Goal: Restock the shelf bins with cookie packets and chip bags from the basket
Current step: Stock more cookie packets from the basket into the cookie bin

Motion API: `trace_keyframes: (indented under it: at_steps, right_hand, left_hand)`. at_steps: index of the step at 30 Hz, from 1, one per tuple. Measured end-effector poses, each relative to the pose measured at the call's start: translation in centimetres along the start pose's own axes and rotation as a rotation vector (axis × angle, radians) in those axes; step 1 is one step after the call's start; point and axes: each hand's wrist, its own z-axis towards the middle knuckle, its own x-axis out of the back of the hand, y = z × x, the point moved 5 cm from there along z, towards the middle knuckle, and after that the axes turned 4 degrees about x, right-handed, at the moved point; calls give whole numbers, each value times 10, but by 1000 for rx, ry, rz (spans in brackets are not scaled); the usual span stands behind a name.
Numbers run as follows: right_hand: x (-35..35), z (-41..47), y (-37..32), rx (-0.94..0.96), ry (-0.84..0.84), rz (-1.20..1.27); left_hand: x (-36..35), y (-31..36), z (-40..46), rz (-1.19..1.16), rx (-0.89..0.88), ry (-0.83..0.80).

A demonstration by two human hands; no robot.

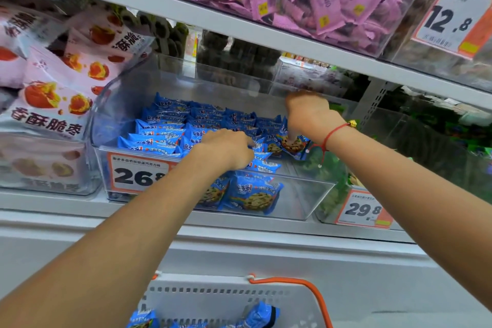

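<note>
A shop: shelf bins (306, 194) of snacks behind orange-edged price tags (450, 17).

Blue cookie packets (170, 125) fill the clear bin (306, 194), beside pink bags (61, 82); the white basket (213, 298) has an orange handle (306, 290).
</note>
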Motion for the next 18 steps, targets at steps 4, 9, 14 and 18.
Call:
trace_keyframes:
  at_steps: [4,9,14,18]
  right_hand:
    - [-23,8,-5,169,58,34]
    - [-42,19,-8,259,46,46]
    - [-50,22,-3,192,116,96]
    - [-54,20,-6,166,107,85]
  left_hand:
    - [0,1,0,5,-1,-13]
    - [-1,1,1,-3,-14,-9]
    - [-2,0,5,-11,-17,-6]
    - [-3,0,6,-26,-32,7]
